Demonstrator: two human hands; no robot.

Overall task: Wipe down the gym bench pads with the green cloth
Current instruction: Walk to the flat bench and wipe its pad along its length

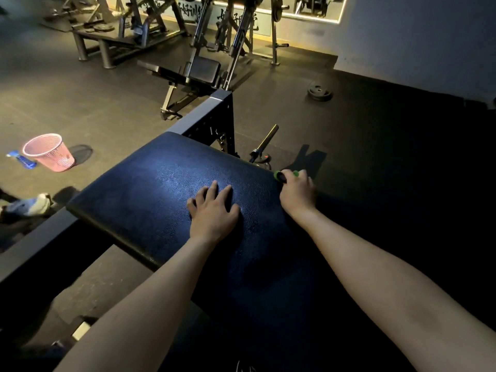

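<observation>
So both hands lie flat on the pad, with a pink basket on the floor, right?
Not both. In the head view only the left hand lies flat on the pad; the right hand grips the green cloth at its edge. The pink basket is there.

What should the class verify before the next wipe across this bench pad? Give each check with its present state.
1. Grip on green cloth: ok, right hand holds it at the pad's right edge.
2. Brace on bench pad: ok, left hand lies flat on it.
3. Wiping path free: not ok, left hand lies mid-pad.
4. Cloth spread flat: cannot tell, mostly hidden.
5. Pad already wiped: cannot tell.
</observation>
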